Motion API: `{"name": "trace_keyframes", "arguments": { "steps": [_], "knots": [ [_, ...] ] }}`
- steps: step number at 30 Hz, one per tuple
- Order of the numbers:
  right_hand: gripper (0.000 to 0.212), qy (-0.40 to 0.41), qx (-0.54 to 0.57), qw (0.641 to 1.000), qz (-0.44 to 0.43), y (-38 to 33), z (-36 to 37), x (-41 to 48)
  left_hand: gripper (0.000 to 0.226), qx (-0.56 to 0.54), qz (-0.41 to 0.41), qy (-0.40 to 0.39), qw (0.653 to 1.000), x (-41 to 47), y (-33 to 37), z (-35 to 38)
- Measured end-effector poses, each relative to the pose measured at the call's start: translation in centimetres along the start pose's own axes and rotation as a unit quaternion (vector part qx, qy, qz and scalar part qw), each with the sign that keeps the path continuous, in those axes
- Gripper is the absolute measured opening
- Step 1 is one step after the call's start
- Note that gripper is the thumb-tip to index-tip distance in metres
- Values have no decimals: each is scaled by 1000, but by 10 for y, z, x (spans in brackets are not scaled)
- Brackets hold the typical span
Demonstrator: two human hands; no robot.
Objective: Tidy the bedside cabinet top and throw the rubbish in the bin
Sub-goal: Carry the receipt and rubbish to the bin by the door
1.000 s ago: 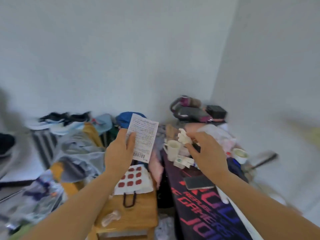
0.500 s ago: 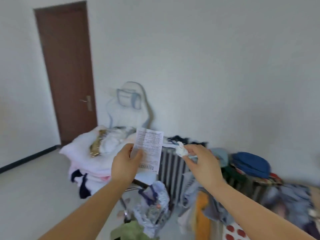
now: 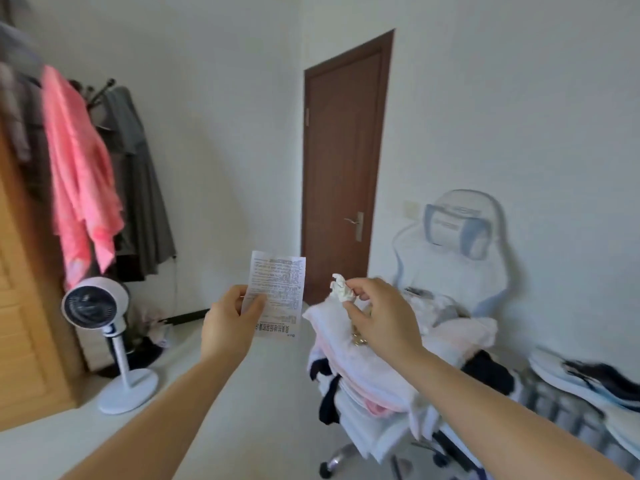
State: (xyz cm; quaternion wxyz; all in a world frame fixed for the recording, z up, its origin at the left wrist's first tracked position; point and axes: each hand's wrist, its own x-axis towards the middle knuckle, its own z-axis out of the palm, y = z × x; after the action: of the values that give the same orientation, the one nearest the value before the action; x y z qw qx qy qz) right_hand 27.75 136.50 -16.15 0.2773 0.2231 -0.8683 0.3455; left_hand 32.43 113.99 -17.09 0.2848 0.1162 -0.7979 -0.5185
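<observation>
- Now that the view has swung away from the cabinet, which was in sight a second ago, the room's far side shows: a door (image 3: 346, 161), a fan (image 3: 95, 303) and a chair (image 3: 450, 271) heaped with laundry.
- The left hand (image 3: 227, 327) pinches a printed slip (image 3: 277, 292) upright between thumb and fingers, as before.
- The right hand (image 3: 377, 313) grips a crumpled tissue (image 3: 341, 287) at its fingertips, just right of the slip.
- No bin is in view, so the person is probably turning to find it; the rubbish is in hand and only the drop remains.
</observation>
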Motion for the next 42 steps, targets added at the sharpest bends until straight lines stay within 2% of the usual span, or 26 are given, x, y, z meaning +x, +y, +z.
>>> {"name": "trace_keyframes", "arguments": {
  "steps": [10,20,32,42],
  "knots": [
    [22,-23,51,996,-63,42,110,162,13,10,-28,79,996,148,-37,23],
    [21,-55,56,995,-60,84,240,276,14,33,-31,77,996,298,-109,44],
    [20,-12,19,1000,18,137,400,451,15,61,0,-7,998,570,-185,84],
    [21,20,-53,994,91,272,448,552,9,13,26,-126,992,729,-220,244]
  ]
}}
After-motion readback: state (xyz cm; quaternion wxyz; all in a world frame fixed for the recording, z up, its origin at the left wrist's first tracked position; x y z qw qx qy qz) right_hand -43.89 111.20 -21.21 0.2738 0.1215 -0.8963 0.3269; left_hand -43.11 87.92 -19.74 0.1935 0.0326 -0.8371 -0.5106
